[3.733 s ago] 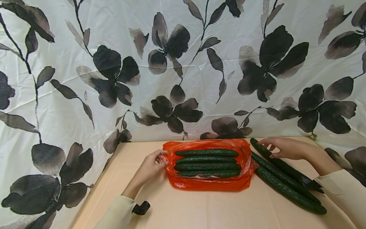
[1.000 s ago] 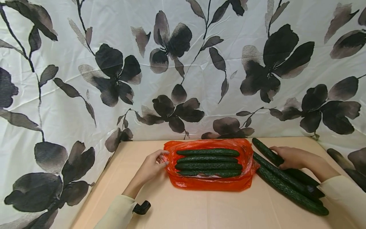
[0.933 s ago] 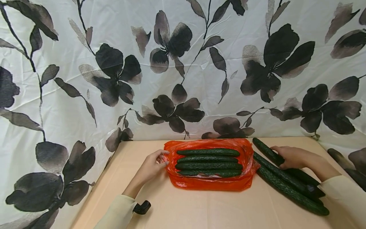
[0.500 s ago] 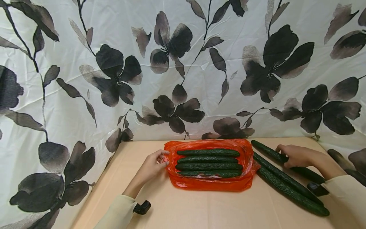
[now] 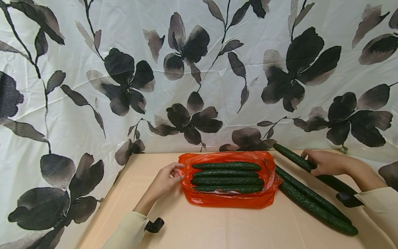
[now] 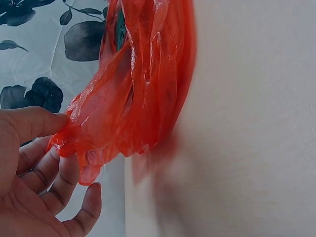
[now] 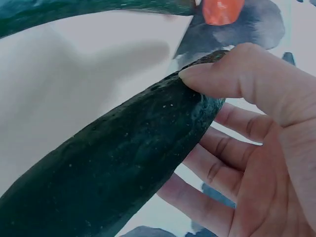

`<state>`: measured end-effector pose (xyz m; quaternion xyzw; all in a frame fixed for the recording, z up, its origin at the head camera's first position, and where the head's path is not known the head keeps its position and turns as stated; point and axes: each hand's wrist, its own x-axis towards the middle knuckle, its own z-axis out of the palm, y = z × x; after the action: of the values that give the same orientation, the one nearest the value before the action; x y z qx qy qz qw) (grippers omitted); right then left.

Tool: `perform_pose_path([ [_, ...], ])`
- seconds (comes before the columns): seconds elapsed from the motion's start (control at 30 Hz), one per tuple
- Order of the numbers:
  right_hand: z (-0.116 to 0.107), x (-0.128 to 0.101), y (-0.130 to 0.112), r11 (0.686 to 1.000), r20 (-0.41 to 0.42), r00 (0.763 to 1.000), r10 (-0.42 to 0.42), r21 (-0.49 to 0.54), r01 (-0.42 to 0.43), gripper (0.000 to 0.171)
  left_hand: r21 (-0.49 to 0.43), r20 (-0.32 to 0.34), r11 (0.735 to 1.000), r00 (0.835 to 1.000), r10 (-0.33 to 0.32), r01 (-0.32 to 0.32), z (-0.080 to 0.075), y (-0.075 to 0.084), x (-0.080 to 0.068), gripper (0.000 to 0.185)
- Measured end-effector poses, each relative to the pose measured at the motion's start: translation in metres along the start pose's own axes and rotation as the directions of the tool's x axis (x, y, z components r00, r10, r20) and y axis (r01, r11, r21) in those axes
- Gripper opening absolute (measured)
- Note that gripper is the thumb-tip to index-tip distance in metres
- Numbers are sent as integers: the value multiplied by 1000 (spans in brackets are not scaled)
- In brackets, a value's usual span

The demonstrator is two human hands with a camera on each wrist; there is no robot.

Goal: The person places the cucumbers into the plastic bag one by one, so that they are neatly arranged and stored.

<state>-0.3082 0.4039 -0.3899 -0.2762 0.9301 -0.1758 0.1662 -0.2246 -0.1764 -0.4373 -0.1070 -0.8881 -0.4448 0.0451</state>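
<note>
green cucumber (image 5: pixel 293 158) (tilted) gripped by right hand (image 5: pixel 324 163).

Four cucumbers (image 5: pixel 226 177) in bag (image 5: pixel 228 200)

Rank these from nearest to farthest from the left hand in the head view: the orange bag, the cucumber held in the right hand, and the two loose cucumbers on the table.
1. orange bag: in the left hand's pinch, at its left edge.
2. two loose cucumbers: on the table right of the bag.
3. held cucumber: farthest right, lifted in the right hand's grip.
</note>
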Motion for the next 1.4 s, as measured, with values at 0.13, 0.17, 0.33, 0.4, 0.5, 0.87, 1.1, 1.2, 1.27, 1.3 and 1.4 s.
perform_pose_path([
  [0.13,-7,-1,-7,1000,-1,1000,-11,-3,11,60,-3,0,1000,1000,-4,4,0,1,0,37],
  [0.17,-9,-1,-10,1000,1,1000,-8,-1,8,60,-2,0,1000,1000,-5,5,-1,1,-1,37],
  [0.33,-15,-1,-22,1000,4,1000,-5,29,5,60,-2,0,1000,1000,0,0,-1,1,-1,37],
  [0.4,-17,-2,-28,999,5,1000,-11,43,10,60,-3,-1,1000,1000,6,-6,-1,0,0,37],
  [0.5,-20,-3,-37,997,7,1000,-16,70,15,61,-2,-1,1000,1000,12,-12,-1,-1,-1,36],
  [0.87,-24,-5,-72,997,-28,998,-48,63,50,56,4,10,1000,1000,25,-25,-4,-2,-4,35],
  [1.1,-24,0,-88,997,-28,997,-76,22,76,55,4,17,1000,1000,20,-20,-5,-1,-7,35],
  [1.2,-25,3,-95,996,-28,996,-84,10,85,55,1,18,1000,1000,23,-23,-5,-1,-7,35],
  [1.27,-26,6,-99,995,-27,995,-95,9,95,55,-1,17,1000,1000,24,-24,-5,-1,-7,35],
  [1.3,-27,8,-100,995,-24,995,-100,10,100,56,0,17,1000,1000,22,-22,-5,-1,-7,35],
  [1.4,-28,14,-106,993,-19,992,-121,5,121,56,-1,16,1000,1000,23,-23,-4,0,-6,35],
])
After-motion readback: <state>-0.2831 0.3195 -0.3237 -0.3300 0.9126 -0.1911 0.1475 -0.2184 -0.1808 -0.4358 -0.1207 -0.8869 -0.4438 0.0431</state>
